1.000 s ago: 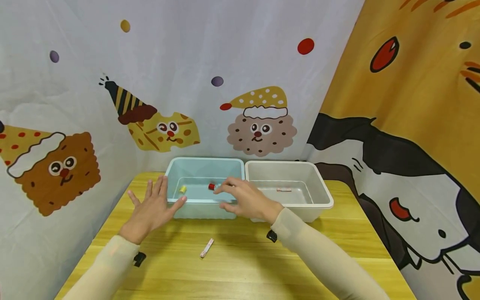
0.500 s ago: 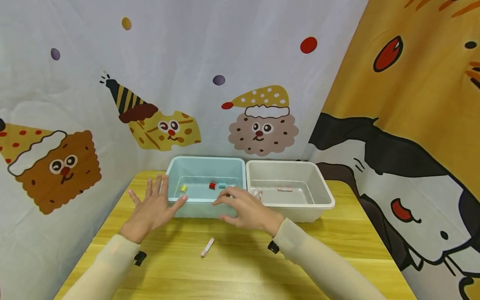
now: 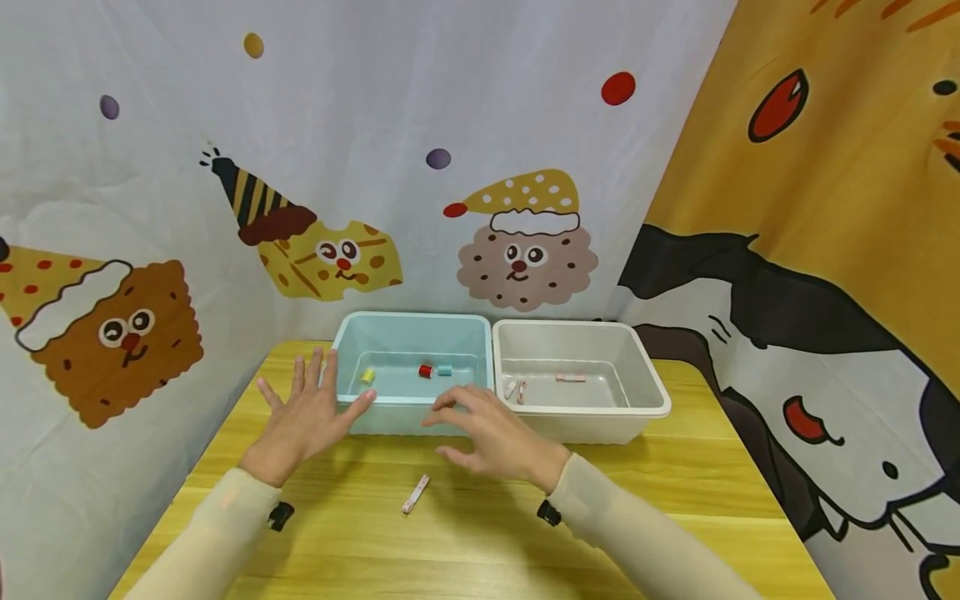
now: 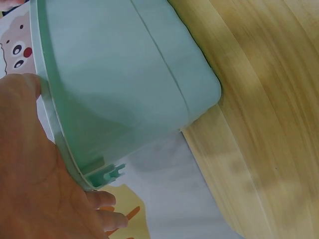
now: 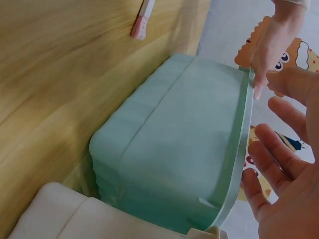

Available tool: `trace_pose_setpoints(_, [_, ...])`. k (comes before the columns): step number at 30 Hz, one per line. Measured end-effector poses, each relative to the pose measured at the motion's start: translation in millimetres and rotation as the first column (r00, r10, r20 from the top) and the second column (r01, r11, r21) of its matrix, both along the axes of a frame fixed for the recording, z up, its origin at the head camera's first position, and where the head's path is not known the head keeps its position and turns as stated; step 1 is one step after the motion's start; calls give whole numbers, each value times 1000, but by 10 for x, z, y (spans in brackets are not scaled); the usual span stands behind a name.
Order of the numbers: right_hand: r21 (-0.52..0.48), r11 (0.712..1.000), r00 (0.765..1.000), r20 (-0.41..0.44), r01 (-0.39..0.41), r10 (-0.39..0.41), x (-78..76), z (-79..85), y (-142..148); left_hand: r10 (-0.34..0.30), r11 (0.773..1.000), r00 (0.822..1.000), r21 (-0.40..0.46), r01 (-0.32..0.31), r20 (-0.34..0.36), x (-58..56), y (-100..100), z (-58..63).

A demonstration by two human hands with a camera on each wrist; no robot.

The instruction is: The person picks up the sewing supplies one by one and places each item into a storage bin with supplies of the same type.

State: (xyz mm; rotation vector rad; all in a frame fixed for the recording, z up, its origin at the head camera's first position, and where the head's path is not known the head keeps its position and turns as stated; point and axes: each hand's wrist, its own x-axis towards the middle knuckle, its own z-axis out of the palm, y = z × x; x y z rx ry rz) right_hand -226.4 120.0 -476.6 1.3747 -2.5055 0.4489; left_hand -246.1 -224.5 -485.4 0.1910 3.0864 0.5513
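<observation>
My left hand (image 3: 303,421), fingers spread, rests at the left front corner of the light blue bin (image 3: 408,418); the left wrist view shows it against the rim. My right hand (image 3: 495,435) hovers before that bin's front right, fingers loosely bent and holding nothing. Inside the blue bin lie a yellow thread spool (image 3: 367,377), a red one (image 3: 426,371) and a light blue one (image 3: 445,370). On the table between my hands is a pink-and-white nail clipper (image 3: 415,494), also partly seen in the right wrist view.
Beside the blue bin, on its right, stands a white bin (image 3: 600,427). Two small clippers (image 3: 515,392) lie at its left inside and another clipper (image 3: 571,378) near its middle. Printed curtains (image 3: 360,100) hang close behind the wooden table (image 3: 675,500).
My right hand has drawn back toward me and down from over the blue bin, uncovering the light blue spool and the clippers at the white bin's left. My left hand stays put.
</observation>
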Motion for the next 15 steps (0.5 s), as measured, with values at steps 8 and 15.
trace_pose_setpoints(8, [-7, 999, 999, -19, -37, 37, 78, -62, -8, -6, 1000, 1000, 10, 6, 2, 13, 10, 6])
trace_pose_setpoints(15, [44, 998, 998, 26, -54, 53, 129, -208, -57, -9, 1000, 1000, 12, 9, 4, 22, 20, 19])
